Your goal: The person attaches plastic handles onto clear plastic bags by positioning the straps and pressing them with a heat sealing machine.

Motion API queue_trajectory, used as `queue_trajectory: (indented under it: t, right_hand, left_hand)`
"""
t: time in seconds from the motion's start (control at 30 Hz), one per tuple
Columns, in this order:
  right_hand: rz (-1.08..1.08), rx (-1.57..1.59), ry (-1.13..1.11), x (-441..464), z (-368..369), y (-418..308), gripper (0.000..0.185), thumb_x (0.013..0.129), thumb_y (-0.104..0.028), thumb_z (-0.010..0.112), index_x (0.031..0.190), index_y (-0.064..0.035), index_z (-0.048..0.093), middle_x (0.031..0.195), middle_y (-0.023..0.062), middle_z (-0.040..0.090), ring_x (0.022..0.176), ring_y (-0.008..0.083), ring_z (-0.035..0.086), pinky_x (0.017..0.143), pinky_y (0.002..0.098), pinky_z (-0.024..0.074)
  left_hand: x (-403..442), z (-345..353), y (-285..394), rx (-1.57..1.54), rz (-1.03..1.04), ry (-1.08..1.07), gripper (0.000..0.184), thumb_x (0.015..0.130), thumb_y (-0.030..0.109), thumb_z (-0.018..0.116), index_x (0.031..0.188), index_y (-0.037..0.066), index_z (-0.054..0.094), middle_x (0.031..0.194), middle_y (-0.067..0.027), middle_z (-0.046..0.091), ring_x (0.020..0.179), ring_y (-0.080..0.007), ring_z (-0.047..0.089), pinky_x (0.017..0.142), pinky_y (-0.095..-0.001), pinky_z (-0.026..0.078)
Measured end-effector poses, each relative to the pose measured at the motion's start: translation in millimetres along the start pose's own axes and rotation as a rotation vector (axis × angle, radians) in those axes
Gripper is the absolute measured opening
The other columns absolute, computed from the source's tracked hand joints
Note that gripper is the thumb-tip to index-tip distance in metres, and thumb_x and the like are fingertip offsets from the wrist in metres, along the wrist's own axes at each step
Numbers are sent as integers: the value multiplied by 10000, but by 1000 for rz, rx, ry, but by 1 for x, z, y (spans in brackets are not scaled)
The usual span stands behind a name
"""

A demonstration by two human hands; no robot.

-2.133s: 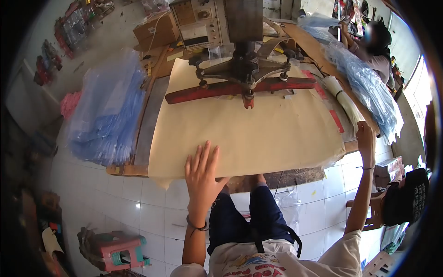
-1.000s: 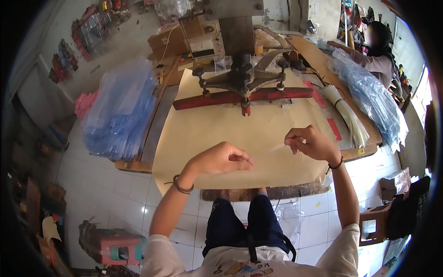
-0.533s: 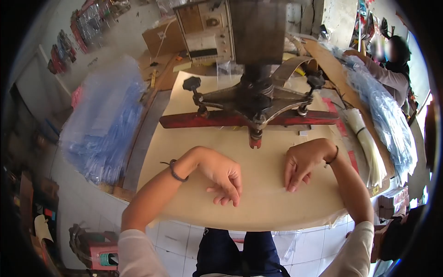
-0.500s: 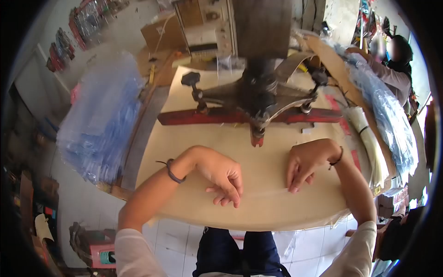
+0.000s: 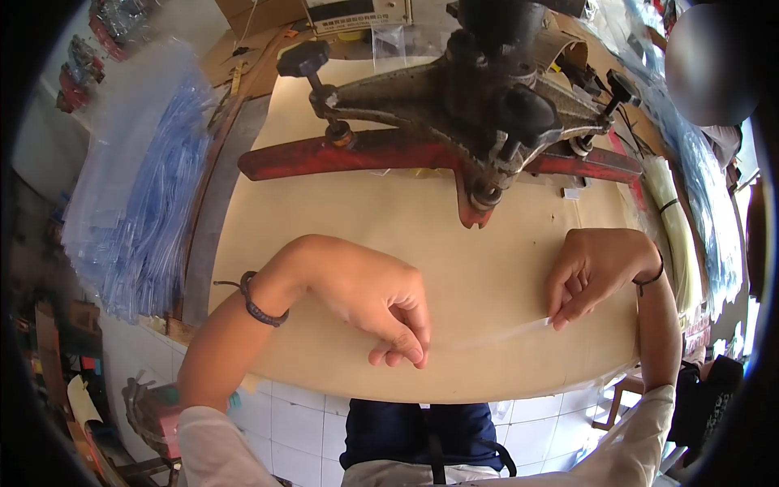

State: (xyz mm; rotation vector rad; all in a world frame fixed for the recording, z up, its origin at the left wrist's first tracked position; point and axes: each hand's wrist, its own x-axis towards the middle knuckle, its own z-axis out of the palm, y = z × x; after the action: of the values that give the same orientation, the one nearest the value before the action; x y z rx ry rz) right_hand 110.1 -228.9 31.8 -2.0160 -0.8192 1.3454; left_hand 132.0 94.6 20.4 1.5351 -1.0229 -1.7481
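Over the front of the beige table surface (image 5: pixel 324 203), my left hand (image 5: pixel 373 300) bends down at the wrist, thumb and fingertips pinched together. My right hand (image 5: pixel 596 272), also closed in a pinch, hangs farther right. A thin transparent plastic film (image 5: pixel 495 334) shows as a faint pale streak between the two hands. Its whitish end meets my right fingertips; at the left fingertips it is hard to make out. Behind the hands stands a dark metal press head (image 5: pixel 479 105) with red arms (image 5: pixel 389 152) and black knobs, touching neither hand.
A stack of bluish transparent plastic bags (image 5: pixel 138 187) lies at the left. On the right are a bundle of pale strips (image 5: pixel 675 231) and more plastic sheets (image 5: pixel 702 187). A small white piece (image 5: pixel 571 194) rests near the press. Another person is partly visible at far right.
My hands are farther apart, the right one having moved right. My left fingers have drawn closer together. The view has come nearer the table, so the press looks larger.
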Motion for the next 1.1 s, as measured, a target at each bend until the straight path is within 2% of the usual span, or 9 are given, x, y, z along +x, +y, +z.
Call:
queue_trajectory:
  t: [0.4, 0.57, 0.67, 0.77, 0.87, 0.97, 1.07, 1.1]
  right_hand:
    - [-7, 29, 21, 0, 1, 0, 176, 912, -248, 779, 969, -82, 785, 724, -3, 723, 617, 53, 664, 531, 219, 472]
    - [3, 26, 50, -2, 3, -3, 226, 907, -254, 779, 1035, -68, 780, 756, 12, 740, 636, 70, 681, 559, 214, 501]
    - [17, 38, 61, -4, 2, -5, 258, 902, -249, 780, 1076, -59, 773, 784, 27, 752, 647, 82, 694, 579, 212, 520]
    - [38, 38, 99, -4, 2, -9, 253, 903, -240, 777, 1070, -50, 771, 800, 37, 756, 643, 92, 700, 580, 220, 529]
    - [36, 40, 157, -4, 6, -9, 229, 908, -230, 770, 1040, -43, 769, 804, 41, 755, 630, 96, 701, 569, 229, 531]
    - [36, 48, 195, -5, 7, -11, 207, 912, -225, 765, 1008, -41, 768, 803, 43, 756, 612, 99, 697, 555, 235, 526]
    - [35, 34, 224, -6, 9, -13, 201, 914, -226, 763, 995, -42, 770, 801, 41, 758, 610, 101, 693, 544, 237, 515]
    - [32, 22, 236, -7, 9, -13, 201, 913, -226, 763, 994, -42, 771, 801, 40, 759, 613, 102, 692, 541, 238, 511]
  left_hand:
    - [0, 1, 2, 13, -2, 14, 270, 1017, 146, 634, 1146, -78, 712, 922, -110, 756, 765, -130, 710, 717, -271, 569]
    - [-7, 5, 9, 78, -45, 90, 288, 1009, 179, 651, 1159, -57, 717, 918, -113, 756, 767, -137, 717, 720, -274, 567]
    - [-22, 4, 9, 169, -78, 262, 256, 987, 184, 676, 1121, -23, 745, 909, -102, 755, 741, -144, 699, 681, -281, 543]
    - [-30, 5, 0, 439, 83, 514, 183, 932, 151, 719, 1052, 25, 777, 873, -75, 719, 731, -162, 656, 659, -309, 510]
    - [-33, 7, 5, 585, 114, 660, 178, 916, 178, 725, 1017, 46, 789, 877, -78, 695, 806, -218, 685, 706, -355, 534]
    - [-28, 8, -4, 814, 211, 772, 136, 890, 142, 731, 988, 84, 805, 864, -78, 651, 779, -253, 660, 697, -370, 532]
    - [-21, 7, -8, 1010, 337, 864, 138, 809, 88, 763, 939, 112, 804, 920, -43, 630, 760, -241, 612, 679, -366, 502]
    - [-20, 9, -7, 1039, 309, 895, 142, 803, 71, 750, 934, 102, 794, 925, -43, 630, 775, -239, 627, 685, -367, 514]
